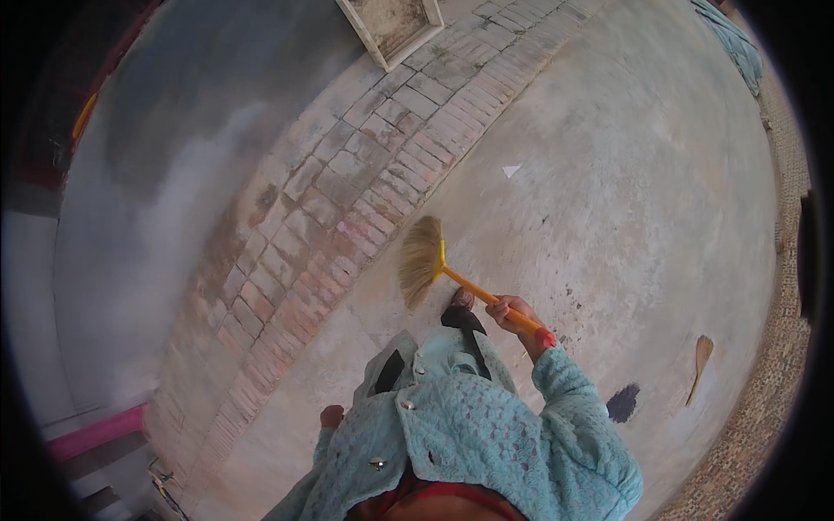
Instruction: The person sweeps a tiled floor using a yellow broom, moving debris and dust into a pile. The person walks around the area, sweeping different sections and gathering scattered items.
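Note:
A broom (469, 285) with an orange handle, a red cap and a fan of pale straw bristles slants across the floor in front of me. My right hand (514, 314) is wrapped round the handle near its red end. The bristles point away to the left, over the concrete beside the brick strip; whether they touch the floor I cannot tell. Low at my left side hangs my left hand (332, 416), partly behind the jacket sleeve. Its fingers are hard to make out, and no object shows in it. One shoe (462, 299) shows under the broom handle.
A raised brick strip (347, 187) runs diagonally across the concrete floor (625, 191). A pale wooden frame (382, 39) stands at its far end. On the floor lie a white scrap (511, 171), a dark patch (622, 404) and a small broom-like brush (702, 358). Blue cloth (734, 48) is far right.

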### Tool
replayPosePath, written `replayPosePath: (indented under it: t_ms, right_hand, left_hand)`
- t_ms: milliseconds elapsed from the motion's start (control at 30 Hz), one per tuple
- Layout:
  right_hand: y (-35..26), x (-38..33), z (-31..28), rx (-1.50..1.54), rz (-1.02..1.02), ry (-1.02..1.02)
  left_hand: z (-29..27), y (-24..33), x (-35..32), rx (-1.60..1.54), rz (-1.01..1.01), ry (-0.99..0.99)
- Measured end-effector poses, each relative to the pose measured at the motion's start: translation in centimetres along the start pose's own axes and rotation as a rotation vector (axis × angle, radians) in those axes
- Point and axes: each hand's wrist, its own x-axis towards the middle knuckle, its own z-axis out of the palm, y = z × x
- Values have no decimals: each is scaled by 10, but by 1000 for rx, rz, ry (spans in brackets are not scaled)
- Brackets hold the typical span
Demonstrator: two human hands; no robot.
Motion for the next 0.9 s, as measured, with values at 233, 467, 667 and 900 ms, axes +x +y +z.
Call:
replayPosePath:
  t_ms: [233, 467, 667, 900]
  right_hand:
    - [-148, -46, 74, -268, -589, 82]
    - [-116, -56, 144, -373, -730, 32]
    - [-57, -56, 143, -10, -275, -132]
    - [-61, -4, 81, 158, -238, -58]
  left_hand:
    - [-194, 137, 96, -957, -662, 45]
    - [-182, 110, 119, -961, -594, 44]
    - [-239, 123, 187, -205, -263, -246]
    - [-277, 99, 336, -749, -498, -381]
